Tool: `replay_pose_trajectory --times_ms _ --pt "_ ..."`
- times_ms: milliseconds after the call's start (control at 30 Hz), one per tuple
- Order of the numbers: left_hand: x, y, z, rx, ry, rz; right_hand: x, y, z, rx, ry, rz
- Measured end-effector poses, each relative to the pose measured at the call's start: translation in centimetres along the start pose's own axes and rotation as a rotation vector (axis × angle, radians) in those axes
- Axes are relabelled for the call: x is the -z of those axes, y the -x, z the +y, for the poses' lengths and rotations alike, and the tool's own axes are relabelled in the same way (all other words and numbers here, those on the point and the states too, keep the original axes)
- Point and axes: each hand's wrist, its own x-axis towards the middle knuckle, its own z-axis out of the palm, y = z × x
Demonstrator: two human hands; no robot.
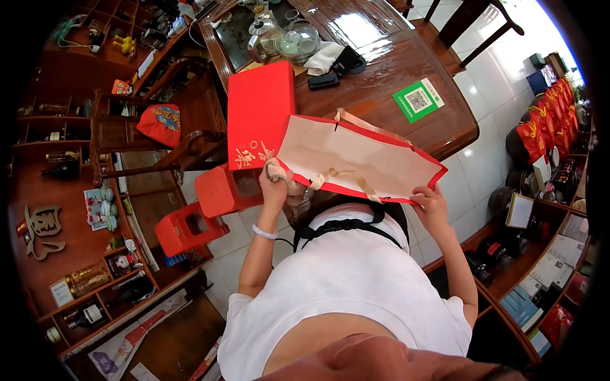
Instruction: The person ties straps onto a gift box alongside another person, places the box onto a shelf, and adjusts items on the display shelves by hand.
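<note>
Both hands hold a red paper gift bag [365, 155] at the table's near edge, its wide mouth turned toward me and its pale inside showing. My left hand [274, 181] is closed at the bag's left corner; a pale twisted cord lies about its fingers. My right hand [430, 204] pinches the rim at the right corner. A cream rope handle [365, 185] hangs over the near rim. Beside the bag, on the left, a flat red box [260, 108] with gold lettering lies at the table's edge, its lower right part next to my left hand.
On the brown wooden table [381, 82] are a glass kettle [262, 28], a glass teapot [297, 41], a white cloth [323, 58], black items and a green QR-code card [418, 100]. Red stools [184, 228] and a wooden chair [171, 105] stand left. Shelves flank both sides.
</note>
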Motion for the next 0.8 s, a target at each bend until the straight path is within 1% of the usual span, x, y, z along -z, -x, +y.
replay_pose_trajectory --times_ms 100,167,233,267,367,400,533,633,700,800 --pt "0.6 0.6 -1.3 -0.02 -0.006 -0.038 0.7 -0.2 0.4 -0.009 0.006 0.048" --pt "0.4 1.4 -1.7 0.019 0.05 -0.022 1.4 -0.7 0.5 -0.027 0.009 0.08" --pt "0.5 1.9 -2.1 0.075 0.028 -0.014 2.0 -1.2 0.5 -0.013 -0.002 0.068" --pt "0.8 2.3 -2.2 0.021 -0.038 -0.023 2.1 -1.3 0.8 -0.004 -0.013 0.066" --pt "0.8 3.4 -0.8 0.016 -0.118 -0.054 2.7 -1.8 1.2 -0.028 -0.043 0.069" --pt "0.5 3.6 -0.1 0.041 -0.093 -0.027 2.7 -1.8 1.4 -0.03 -0.024 0.075" --pt "1.9 3.8 -1.6 -0.014 -0.181 -0.079 2.6 -2.2 1.4 -0.074 0.014 0.072" --pt "2.3 4.0 -1.7 0.024 -0.109 -0.096 2.7 -2.6 0.8 -0.089 0.092 0.112" --pt "2.4 4.1 -1.8 0.087 0.004 -0.144 2.8 -3.1 0.0 -0.088 0.134 0.121" --pt "2.9 3.8 -2.5 0.028 -0.02 -0.136 3.1 -3.8 -1.5 -0.055 0.205 0.13"
